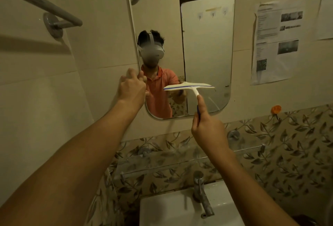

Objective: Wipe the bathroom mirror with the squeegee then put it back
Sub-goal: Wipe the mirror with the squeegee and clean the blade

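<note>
Left hand: my left hand (132,88) was at the lower left edge of the rounded rectangular wall mirror (207,54), its fingers curled together round that edge.
Right hand: my right hand (207,132) gripped the white plastic T-shaped squeegee with a blue stripe (189,87) by the blue lower part of its handle. The fingers were wrapped round it and the forefinger lay straight up the white neck.
Squeegee: it was held up before the lower part of the mirror, near the bottom edge, with the blade roughly level. The blade may have been just off the glass, but the angle hid any contact.
Below: a clear glass shelf (189,159) ran under the mirror. A chrome tap (201,193) stood on the back edge of the white basin (162,211).
Wall: a grey towel bar (41,0) was to the left, printed paper sheets (275,41) to the right.
</note>
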The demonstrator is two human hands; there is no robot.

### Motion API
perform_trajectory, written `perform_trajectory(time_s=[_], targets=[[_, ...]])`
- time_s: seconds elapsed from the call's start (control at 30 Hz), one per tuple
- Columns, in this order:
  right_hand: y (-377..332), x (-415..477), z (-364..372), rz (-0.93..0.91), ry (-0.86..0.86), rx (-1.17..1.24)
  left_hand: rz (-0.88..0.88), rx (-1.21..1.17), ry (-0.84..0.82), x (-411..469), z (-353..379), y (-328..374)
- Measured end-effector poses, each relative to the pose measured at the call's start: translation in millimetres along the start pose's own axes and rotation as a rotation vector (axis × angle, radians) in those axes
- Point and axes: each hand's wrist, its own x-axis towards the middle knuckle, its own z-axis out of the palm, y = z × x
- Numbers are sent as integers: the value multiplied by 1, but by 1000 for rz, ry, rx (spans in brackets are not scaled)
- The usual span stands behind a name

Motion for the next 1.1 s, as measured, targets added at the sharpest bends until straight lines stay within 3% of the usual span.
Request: perform_trajectory(time_s=[0.43, 0.83, 1.1], targets=[[47, -74, 48, 161, -265, 51, -1, 8, -17, -2, -3, 2], [41, -3, -33, 94, -23, 164, 8, 18, -29, -2, -8, 3], [49, 15, -41, 34, -71, 31, -13, 23, -12, -3, -6, 3]])
